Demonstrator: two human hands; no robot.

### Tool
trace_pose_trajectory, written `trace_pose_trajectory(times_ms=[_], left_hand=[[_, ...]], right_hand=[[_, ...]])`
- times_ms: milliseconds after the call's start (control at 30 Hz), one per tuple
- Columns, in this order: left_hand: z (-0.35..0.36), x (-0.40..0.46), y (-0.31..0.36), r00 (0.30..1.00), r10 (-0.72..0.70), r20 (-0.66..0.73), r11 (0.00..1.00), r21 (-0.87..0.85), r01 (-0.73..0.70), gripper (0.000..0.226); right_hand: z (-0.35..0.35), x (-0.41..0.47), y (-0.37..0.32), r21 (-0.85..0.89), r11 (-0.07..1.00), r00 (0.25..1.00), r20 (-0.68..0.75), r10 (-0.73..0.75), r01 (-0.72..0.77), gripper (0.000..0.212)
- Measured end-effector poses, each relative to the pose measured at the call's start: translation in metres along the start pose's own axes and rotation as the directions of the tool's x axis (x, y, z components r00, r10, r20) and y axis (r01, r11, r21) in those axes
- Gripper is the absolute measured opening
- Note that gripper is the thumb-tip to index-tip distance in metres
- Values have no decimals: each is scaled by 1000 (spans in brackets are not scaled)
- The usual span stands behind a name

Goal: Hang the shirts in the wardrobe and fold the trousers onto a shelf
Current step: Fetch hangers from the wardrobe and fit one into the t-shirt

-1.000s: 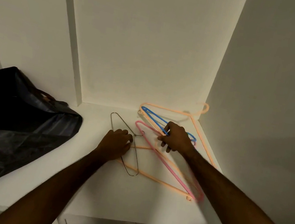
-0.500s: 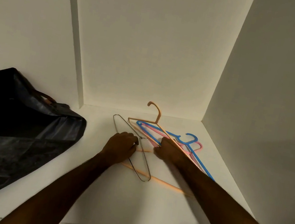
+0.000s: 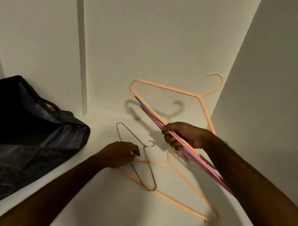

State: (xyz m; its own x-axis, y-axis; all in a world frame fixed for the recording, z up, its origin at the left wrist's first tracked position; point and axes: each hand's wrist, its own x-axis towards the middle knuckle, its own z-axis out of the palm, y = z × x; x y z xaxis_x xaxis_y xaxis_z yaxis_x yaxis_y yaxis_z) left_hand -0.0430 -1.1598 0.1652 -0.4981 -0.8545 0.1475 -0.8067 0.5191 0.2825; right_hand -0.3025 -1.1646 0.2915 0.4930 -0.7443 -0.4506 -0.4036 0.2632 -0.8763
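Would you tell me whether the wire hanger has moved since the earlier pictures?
No: the wire hanger lies where it did, before the divider.

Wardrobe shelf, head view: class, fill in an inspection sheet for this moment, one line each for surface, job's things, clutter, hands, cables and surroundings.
Surface: white shelf, lit from the front.
Job's things: right hand holds a lifted bundle of hangers, pink and blue, with a peach hanger raised against the back wall; wire hanger and second peach hanger lie flat on the shelf. No shirts or trousers seen.
Clutter: black bag at the left.
Hands: left hand rests on the wire hanger; its grip cannot be made out.
Cables: nothing seen.
Surroundings: white wardrobe walls.
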Motion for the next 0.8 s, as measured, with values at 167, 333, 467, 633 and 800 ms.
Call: trace_pose_trajectory(times_ms=[167, 333, 467, 633, 800], left_hand=[[-9, -12, -20, 999, 24, 45, 987, 158, -31, 52], [-8, -10, -23, 999, 31, -13, 958, 286, -26, 39], [-15, -8, -18, 984, 165, -61, 881, 457, -119, 22], [-10, -3, -11, 927, 373, -46, 782, 553, -287, 39], [-12, 7, 26, 796, 513, -321, 810, 488, -325, 21]], right_hand=[[-13, -4, -22, -179, 968, 975, -103, -196, 175, 32], [-6, 8, -17, -246, 963, 929, -317, -191, 114, 15], [15, 28, -6, -319, 948, 919, -368, -140, 17, 11], [47, 49, 8, -233, 972, 941, -333, -58, -23, 25], [58, 53, 9, -121, 990, 982, -182, 55, -78, 28]])
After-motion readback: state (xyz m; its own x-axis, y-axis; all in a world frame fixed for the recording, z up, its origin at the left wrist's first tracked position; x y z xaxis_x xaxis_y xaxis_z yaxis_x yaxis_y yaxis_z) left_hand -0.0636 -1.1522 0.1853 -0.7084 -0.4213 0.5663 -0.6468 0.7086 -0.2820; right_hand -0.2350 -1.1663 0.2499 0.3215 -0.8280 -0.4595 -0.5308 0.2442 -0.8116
